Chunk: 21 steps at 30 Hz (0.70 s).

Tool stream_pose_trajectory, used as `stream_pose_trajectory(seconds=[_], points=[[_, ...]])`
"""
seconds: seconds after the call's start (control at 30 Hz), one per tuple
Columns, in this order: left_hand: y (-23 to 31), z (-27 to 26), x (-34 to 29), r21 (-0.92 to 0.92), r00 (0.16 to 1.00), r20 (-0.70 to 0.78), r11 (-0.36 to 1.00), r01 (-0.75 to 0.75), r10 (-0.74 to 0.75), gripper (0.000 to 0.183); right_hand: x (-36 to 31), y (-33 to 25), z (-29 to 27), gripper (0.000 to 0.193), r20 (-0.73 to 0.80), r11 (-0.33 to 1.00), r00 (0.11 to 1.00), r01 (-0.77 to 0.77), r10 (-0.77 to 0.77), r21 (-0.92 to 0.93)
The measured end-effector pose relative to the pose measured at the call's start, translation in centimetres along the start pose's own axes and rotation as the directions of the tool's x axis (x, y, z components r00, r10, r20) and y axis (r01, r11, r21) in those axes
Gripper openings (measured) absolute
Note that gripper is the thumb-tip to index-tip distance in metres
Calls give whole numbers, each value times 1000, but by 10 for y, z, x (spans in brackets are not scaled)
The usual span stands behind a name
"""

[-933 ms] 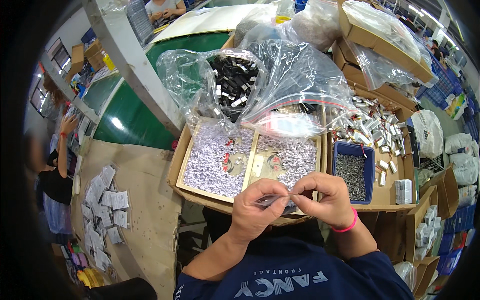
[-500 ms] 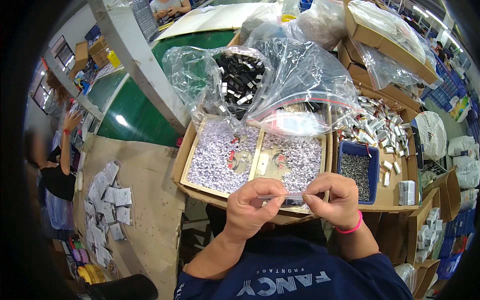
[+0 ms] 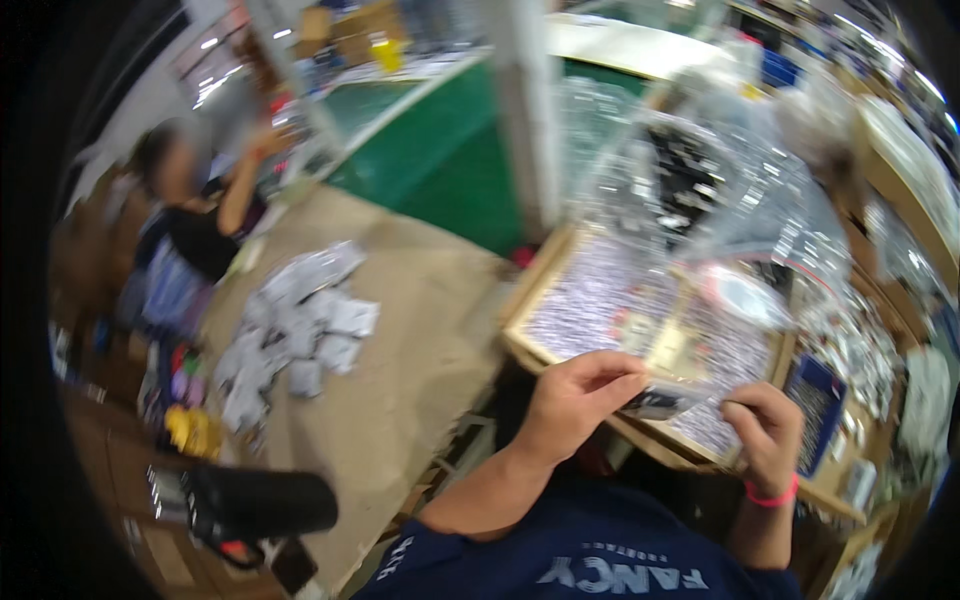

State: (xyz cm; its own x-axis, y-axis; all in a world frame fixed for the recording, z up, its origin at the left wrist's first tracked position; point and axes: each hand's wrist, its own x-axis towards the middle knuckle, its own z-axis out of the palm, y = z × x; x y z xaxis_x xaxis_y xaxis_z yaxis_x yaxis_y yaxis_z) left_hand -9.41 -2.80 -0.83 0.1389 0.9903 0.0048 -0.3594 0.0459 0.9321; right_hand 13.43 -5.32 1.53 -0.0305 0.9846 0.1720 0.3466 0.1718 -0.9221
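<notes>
My left hand (image 3: 585,405) pinches a small clear zip bag (image 3: 665,398) with something dark inside, over the front edge of the parts trays. My right hand (image 3: 768,435), wearing a pink wristband, is just right of the bag, fingers curled against the thumb. It looks apart from the bag, with nothing visible in it, though blur softens the fingertips. Beneath and beyond the hands, a wooden tray (image 3: 545,352) holds many small whitish pieces in two compartments. To the left, a pile of filled small bags (image 3: 300,325) lies on the brown-covered table.
A blue bin (image 3: 812,405) of small metal parts stands right of the trays. Behind them is an open plastic bag (image 3: 690,180) of black connectors. A grey post (image 3: 525,110) rises beyond the table. A black cylindrical container (image 3: 260,500) sits lower left; a co-worker (image 3: 195,235) is farther left.
The view has swung left, shifting the scene rightward and blurring it. My right hand has come off the bag and moved apart from my left, which still holds it.
</notes>
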Motion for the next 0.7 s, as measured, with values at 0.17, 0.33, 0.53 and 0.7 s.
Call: stream_pose_trajectory(seconds=[0.17,0.33,0.53,0.7], points=[[51,-80,-1,296,831,-458,935,-195,318,12,1,1,-1,9,33,973,999,-4,-4,230],[92,-149,-28,881,362,-414,468,-73,836,25,-4,4,-14,8,57,990,994,-86,93,-113],[51,-127,-5,789,552,-425,593,-163,717,22,-4,10,-27,17,262,983,961,125,-86,-137],[-11,-62,12,527,833,-291,806,-272,471,11,7,11,-67,16,233,936,970,145,-70,-322]])
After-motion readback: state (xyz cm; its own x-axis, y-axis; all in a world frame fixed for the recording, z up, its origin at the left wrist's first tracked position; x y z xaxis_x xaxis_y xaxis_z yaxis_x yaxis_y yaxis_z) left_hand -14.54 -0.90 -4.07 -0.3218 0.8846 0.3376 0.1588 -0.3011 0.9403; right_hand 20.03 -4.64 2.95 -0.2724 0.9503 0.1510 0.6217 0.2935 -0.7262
